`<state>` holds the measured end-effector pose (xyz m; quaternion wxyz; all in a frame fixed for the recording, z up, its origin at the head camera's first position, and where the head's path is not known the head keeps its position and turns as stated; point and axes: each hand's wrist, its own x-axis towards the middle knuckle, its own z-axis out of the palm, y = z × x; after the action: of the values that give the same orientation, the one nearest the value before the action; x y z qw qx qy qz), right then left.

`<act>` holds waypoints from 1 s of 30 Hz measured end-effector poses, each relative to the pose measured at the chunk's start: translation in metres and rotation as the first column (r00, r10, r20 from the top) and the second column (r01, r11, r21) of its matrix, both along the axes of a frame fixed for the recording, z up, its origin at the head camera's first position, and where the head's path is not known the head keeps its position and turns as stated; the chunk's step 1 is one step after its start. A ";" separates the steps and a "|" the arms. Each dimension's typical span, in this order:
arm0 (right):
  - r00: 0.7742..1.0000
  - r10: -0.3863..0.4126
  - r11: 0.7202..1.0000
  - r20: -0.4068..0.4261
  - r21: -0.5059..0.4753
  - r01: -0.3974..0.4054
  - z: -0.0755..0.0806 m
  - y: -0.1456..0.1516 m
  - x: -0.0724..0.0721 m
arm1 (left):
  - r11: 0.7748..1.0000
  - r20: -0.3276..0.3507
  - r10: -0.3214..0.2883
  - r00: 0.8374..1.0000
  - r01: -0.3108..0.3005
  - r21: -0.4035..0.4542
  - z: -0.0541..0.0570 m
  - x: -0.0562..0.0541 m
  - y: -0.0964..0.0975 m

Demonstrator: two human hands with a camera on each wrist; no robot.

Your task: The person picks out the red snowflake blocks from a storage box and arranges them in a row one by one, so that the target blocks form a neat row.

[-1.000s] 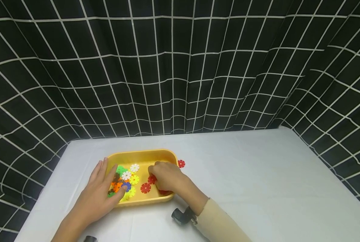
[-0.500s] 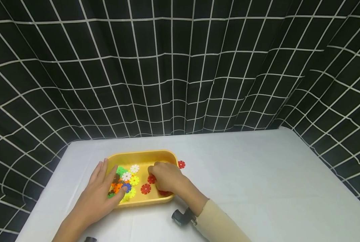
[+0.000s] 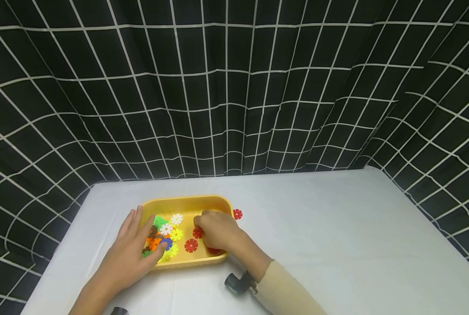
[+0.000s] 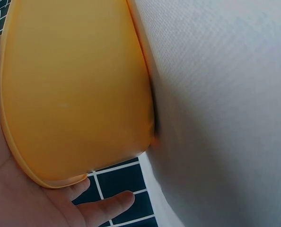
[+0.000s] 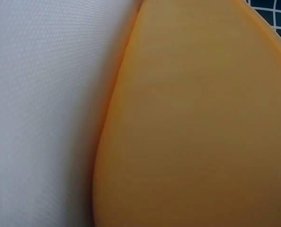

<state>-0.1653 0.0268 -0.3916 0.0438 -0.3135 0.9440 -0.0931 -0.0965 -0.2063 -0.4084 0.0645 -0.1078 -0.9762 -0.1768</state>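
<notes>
Curtain (image 3: pixel 234 96) with a white grid stands behind a white-covered table (image 3: pixel 337 227). On the table sits a yellow tray (image 3: pixel 191 205). The left hand (image 3: pixel 128 253) lies spread over its left end, fingers straight, seemingly to steady it. The right hand (image 3: pixel 218 229) reaches down into the right end, fingers curled; their tips are hidden, so I cannot tell whether they hold anything. Near the left hand lies a mixed heap of flower-shaped pieces (image 3: pixel 176 234); red pieces (image 3: pixel 191 245) lie by the right hand, and one red piece (image 3: pixel 237 214) is outside, just beyond the tray. The step looks like gathering reds apart; the next move likely calls for a light pinch on one flat piece.
</notes>
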 end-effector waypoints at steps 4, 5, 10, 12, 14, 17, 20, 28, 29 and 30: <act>0.999 0.017 0.999 0.043 -0.032 -0.015 0.002 0.001 -0.002 | 1.000 0.006 0.007 1.000 -0.007 -0.003 0.000 0.000 0.000; 0.997 0.022 0.998 0.069 -0.053 -0.018 0.003 0.002 -0.003 | 1.000 0.006 0.008 1.000 -0.008 -0.002 0.000 0.001 0.000; 0.977 0.012 0.981 0.215 -0.192 0.030 0.014 0.009 -0.006 | 1.000 0.014 0.007 1.000 -0.007 -0.005 0.001 0.000 0.001; 0.970 0.001 0.968 0.244 -0.244 0.060 0.019 0.013 -0.008 | 1.000 0.013 0.006 1.000 -0.006 -0.006 0.003 0.000 0.002; 0.965 -0.002 0.954 0.262 -0.288 0.080 0.024 0.018 -0.011 | 1.000 0.010 0.004 1.000 -0.004 -0.004 0.005 0.000 0.002; 0.958 0.000 0.938 0.285 -0.332 0.099 0.030 0.025 -0.016 | 1.000 0.008 0.006 1.000 -0.006 -0.006 0.005 0.000 0.002; 0.949 -0.009 0.923 0.316 -0.361 0.130 0.034 0.032 -0.021 | 1.000 0.013 0.010 1.000 -0.010 -0.011 0.004 -0.001 0.002; 0.947 -0.023 0.900 0.320 -0.405 0.159 0.039 0.048 -0.027 | 1.000 0.021 0.016 1.000 -0.015 -0.012 0.002 -0.001 0.001; 0.947 -0.020 0.899 0.321 -0.409 0.157 0.039 0.049 -0.028 | 1.000 0.021 0.016 1.000 -0.016 -0.012 0.002 -0.001 0.001; 0.947 -0.017 0.897 0.322 -0.412 0.157 0.039 0.050 -0.029 | 1.000 0.023 0.015 1.000 -0.015 -0.012 0.002 -0.001 0.001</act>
<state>-0.1942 0.0768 -0.3521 0.1166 -0.2538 0.8941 -0.3501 -0.0974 -0.2051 -0.4067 0.0541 -0.0987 -0.9787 -0.1719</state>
